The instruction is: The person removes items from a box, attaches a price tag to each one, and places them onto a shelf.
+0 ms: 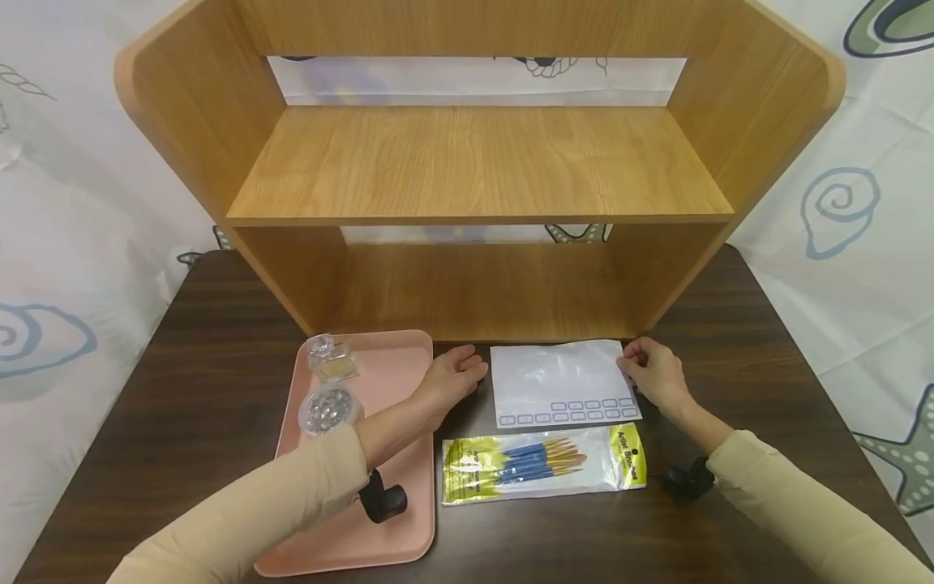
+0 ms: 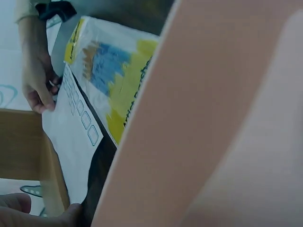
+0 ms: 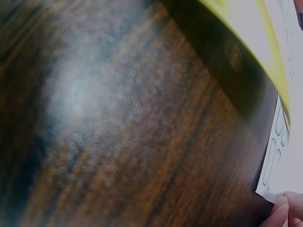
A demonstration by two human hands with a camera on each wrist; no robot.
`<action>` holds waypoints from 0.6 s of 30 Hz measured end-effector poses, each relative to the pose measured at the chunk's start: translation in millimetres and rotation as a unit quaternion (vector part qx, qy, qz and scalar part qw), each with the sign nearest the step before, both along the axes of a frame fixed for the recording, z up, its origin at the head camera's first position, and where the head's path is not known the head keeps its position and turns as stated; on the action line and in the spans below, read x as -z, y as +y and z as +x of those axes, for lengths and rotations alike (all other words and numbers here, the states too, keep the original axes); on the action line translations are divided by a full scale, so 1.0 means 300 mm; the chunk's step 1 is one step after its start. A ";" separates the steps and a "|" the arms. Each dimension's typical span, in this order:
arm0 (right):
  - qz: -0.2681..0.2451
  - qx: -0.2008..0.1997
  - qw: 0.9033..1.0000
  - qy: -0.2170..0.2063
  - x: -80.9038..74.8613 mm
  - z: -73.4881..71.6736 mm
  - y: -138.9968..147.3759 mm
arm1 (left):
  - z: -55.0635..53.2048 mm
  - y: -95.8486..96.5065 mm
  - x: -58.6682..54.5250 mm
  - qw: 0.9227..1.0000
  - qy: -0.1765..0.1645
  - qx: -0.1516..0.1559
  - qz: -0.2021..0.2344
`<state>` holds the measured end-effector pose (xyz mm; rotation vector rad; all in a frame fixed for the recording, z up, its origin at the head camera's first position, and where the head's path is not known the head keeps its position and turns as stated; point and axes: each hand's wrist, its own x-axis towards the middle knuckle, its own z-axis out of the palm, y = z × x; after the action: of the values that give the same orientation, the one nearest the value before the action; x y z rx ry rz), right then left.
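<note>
- A white sheet of paper (image 1: 562, 381) lies in front of the wooden shelf (image 1: 474, 162), between the 2 hands, its top edge close to the shelf's bottom board.
- Blue boxes in 2 rows run along the sheet's lower edge, the upper row shorter and set toward the right.
- The right hand (image 1: 657, 375) has its grip closed on the sheet, thumb and fingers pinching the right edge.
- The left hand (image 1: 454, 380) has a loose grip, fingers lightly bent and holding nothing; it is just beside the sheet's left edge, and I cannot tell whether it touches the paper.
- A clear packet of paintbrushes (image 1: 543, 464) with yellow ends lies flat just below the sheet, its blue handles showing through.
- Left of the packet, a pink tray (image 1: 394, 365) sits on the dark tabletop (image 1: 730, 365), partly under the left forearm.
- Toward the tray's far left corner lies a small clear bottle (image 1: 337, 365), with a round clear case (image 1: 328, 408) of shiny bits nearer the person.
- The shelf has 2 levels and stands at the back of the tabletop.
- A white cloth (image 1: 839, 300) printed with shells and starfish hangs around it.
- Both arms wear beige sleeves (image 1: 803, 511), with a black device at each wrist.
</note>
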<state>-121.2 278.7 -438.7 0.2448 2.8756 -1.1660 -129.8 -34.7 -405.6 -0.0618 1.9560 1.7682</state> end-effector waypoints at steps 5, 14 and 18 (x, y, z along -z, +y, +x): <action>-0.012 -0.008 1.000 0.013 0.000 0.003 0.002 | -0.028 0.024 0.017 0.999 -0.029 -0.018 0.000; -0.033 -0.010 0.999 0.008 -0.010 0.006 0.009 | -0.038 0.065 0.027 0.999 -0.018 -0.020 -0.017; -0.051 -0.006 0.999 0.006 -0.012 0.008 0.015 | -0.044 0.076 0.037 0.999 -0.007 -0.024 -0.028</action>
<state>-118.8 283.1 -435.1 0.2188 2.8133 -1.3104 -142.9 -11.8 -416.7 -0.1425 2.0097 1.7385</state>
